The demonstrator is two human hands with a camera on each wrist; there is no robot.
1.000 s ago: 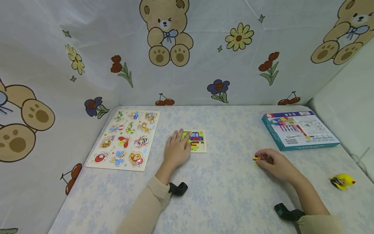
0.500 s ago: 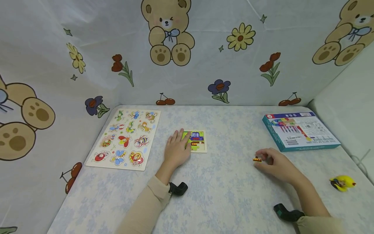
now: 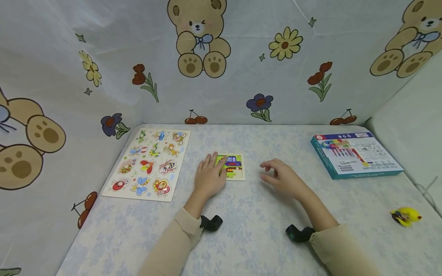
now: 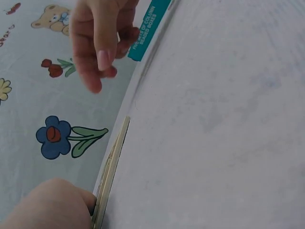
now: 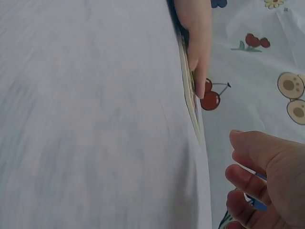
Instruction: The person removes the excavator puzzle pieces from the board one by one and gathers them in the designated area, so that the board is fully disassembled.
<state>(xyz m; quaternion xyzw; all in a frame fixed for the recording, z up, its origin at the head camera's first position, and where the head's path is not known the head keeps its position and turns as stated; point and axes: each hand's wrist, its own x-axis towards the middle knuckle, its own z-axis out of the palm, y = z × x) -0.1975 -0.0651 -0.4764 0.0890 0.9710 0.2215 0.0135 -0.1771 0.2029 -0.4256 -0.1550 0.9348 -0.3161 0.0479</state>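
Observation:
In the head view my left hand lies with fingers extended over the left part of a small square picture puzzle, which shows a blue and purple vehicle on yellow-green. From the side, the puzzle appears as a thin board beside that hand. My right hand is a short way right of the puzzle, above the table. Its thumb and index finger stand apart, with the other fingers bent, and nothing shows between them. The small red and yellow puzzle piece seen earlier is hidden.
A wooden board of insect pictures lies at the left of the table. A flat teal-edged box rests at the back right. Near the right edge is a yellow toy duck. A patterned cloth hangs behind.
My right hand has moved left toward the puzzle, and the small piece at its fingertips is no longer visible. My left hand has stayed on the puzzle.

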